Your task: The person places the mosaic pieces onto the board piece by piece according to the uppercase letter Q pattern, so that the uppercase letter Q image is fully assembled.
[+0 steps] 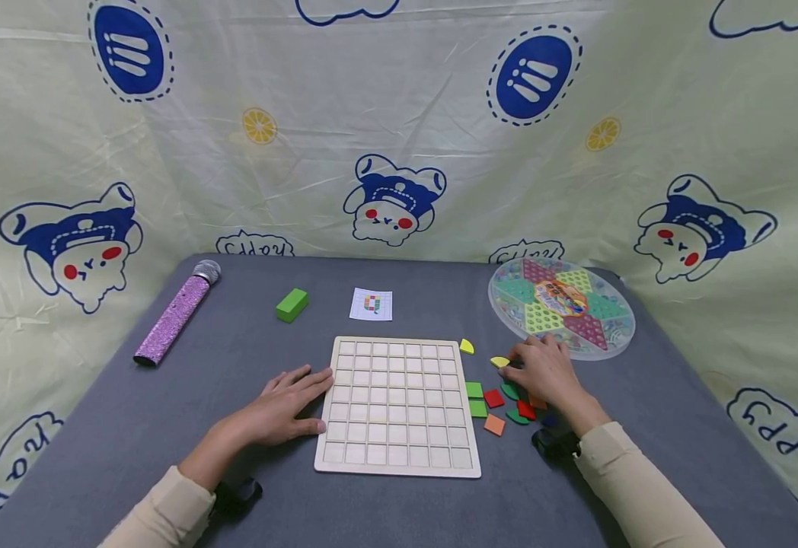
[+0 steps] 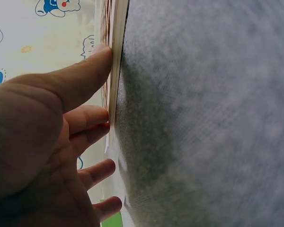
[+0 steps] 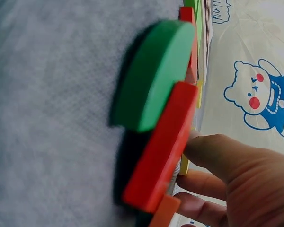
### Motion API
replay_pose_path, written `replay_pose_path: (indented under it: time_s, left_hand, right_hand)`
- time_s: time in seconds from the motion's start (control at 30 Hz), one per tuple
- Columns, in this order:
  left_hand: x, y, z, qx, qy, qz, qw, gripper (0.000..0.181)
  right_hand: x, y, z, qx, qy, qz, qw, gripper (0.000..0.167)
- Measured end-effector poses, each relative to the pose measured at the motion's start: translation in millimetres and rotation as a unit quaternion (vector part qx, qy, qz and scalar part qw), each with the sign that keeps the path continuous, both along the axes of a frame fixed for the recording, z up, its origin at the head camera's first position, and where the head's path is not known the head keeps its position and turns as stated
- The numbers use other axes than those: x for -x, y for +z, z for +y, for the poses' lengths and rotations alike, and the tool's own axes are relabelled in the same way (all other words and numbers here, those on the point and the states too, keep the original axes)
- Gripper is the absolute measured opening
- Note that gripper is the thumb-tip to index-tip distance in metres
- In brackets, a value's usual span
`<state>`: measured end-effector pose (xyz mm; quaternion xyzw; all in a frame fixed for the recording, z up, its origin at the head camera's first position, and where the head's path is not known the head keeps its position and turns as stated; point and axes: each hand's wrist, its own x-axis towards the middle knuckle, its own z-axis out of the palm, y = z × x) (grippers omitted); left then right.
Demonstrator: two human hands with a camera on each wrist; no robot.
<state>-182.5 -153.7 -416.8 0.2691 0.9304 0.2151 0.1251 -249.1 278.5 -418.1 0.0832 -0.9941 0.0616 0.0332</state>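
A pale wooden grid board [image 1: 399, 403] lies flat in the middle of the table. My left hand [image 1: 285, 407] rests at its left edge, fingers extended; in the left wrist view the thumb [image 2: 87, 75] and fingertips touch the board's side. On the right, my right hand [image 1: 543, 373] pinches a curved yellow piece [image 1: 499, 362] between thumb and forefinger, low over the table. That yellow piece [image 3: 185, 163] is partly hidden by the fingers in the right wrist view. Below the hand lie green curved pieces [image 3: 154, 75], red squares [image 1: 493, 398] and an orange square [image 1: 494, 425].
Another yellow piece [image 1: 467, 346] and green squares [image 1: 476, 409] lie along the board's right edge. Behind are a pattern card [image 1: 371, 304], a green block [image 1: 292, 305] and a round game box [image 1: 611, 335]. A glittery pink microphone [image 1: 174, 316] lies far left.
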Motion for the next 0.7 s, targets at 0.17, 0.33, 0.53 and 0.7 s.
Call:
replay_pose_path:
  time_s: [0.17,0.33,0.53,0.7]
  left_hand:
    - [-0.6,-0.3,-0.1,0.003,0.002,-0.004,1.0,0.071]
    - [-0.2,-0.7,0.1,0.006,0.005,-0.013,0.9999,0.072]
    - [0.4,-1.1,0.9,0.006,0.005,-0.016,0.9998,0.072]
    - [0.1,-1.9,1.2,0.009,0.004,-0.014,0.9999,0.072]
  right_hand:
    - [0.6,-0.5,-1.0,0.005,-0.005,-0.003,1.0,0.032]
    - [1.0,-1.4,-1.5,0.009,-0.008,-0.004,0.9999,0.033]
    - [1.6,-0.8,-1.8,0.013,-0.01,-0.007,0.9998,0.031]
    - [1.1,0.9,-2.0,0.021,-0.011,-0.001,0.9997,0.031]
